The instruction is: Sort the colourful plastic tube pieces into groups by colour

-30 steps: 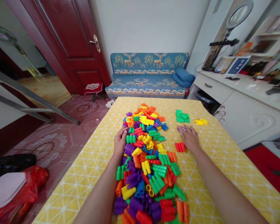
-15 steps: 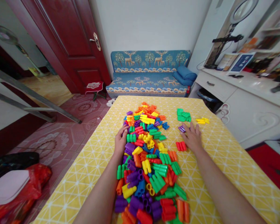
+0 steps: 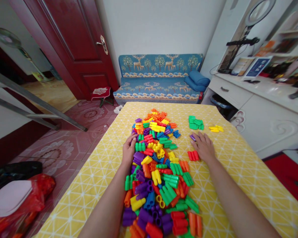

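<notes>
A long heap of coloured plastic pieces (image 3: 161, 165) runs down the middle of the yellow patterned table (image 3: 99, 172). My left hand (image 3: 129, 148) rests at the heap's left edge, beside purple and green pieces; its fingers are bent and what they hold, if anything, is hidden. My right hand (image 3: 203, 145) lies spread, palm down, with its fingertips over a small purple piece (image 3: 193, 137) that is partly covered. A red piece (image 3: 193, 155) lies just below that hand's thumb. Farther back are a green group (image 3: 195, 122) and a yellow group (image 3: 216, 128).
Beyond the table stands a blue patterned sofa (image 3: 161, 84). A white cabinet (image 3: 258, 105) with a ring light (image 3: 259, 11) is at the right. A red stool (image 3: 101, 92), a metal ladder-like frame (image 3: 37, 100) and bags (image 3: 43, 186) are at the left.
My right hand's fingers have moved slightly and now cover more of the purple piece. My left hand stays at the heap's edge.
</notes>
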A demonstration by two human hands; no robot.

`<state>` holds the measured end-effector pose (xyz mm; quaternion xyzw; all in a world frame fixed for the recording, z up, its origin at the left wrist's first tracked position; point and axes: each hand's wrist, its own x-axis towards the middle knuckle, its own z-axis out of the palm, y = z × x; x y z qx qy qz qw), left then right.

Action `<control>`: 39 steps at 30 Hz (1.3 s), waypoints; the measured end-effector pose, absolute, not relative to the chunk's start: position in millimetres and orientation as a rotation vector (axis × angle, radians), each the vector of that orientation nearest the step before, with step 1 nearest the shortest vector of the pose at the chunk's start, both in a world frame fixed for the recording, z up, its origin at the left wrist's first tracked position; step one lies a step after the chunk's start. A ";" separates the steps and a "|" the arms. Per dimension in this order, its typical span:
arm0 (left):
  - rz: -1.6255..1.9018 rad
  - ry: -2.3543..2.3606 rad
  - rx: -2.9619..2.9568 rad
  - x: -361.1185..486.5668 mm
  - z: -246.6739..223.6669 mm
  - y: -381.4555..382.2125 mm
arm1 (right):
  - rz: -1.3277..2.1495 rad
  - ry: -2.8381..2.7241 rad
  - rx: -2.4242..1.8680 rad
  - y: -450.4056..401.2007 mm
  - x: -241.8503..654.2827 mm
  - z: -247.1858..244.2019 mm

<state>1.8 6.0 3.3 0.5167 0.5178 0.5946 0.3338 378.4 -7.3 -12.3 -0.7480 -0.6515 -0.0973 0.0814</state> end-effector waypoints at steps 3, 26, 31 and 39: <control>1.546 1.352 1.341 1.1 1.8 6.9 | -0.279 -1.912 -2.245 -10.3 375.5 -7.7; 1.542 1.362 1.345 1.0 -0.7 8.1 | -0.236 -1.852 -2.224 -11.9 373.8 -7.3; 1.539 1.357 1.340 -0.1 -2.6 8.7 | -0.190 -1.882 -2.234 -11.5 374.8 -6.8; 1.539 1.352 1.322 -0.5 -5.9 10.4 | -0.247 -1.820 -2.238 -12.9 374.0 -7.5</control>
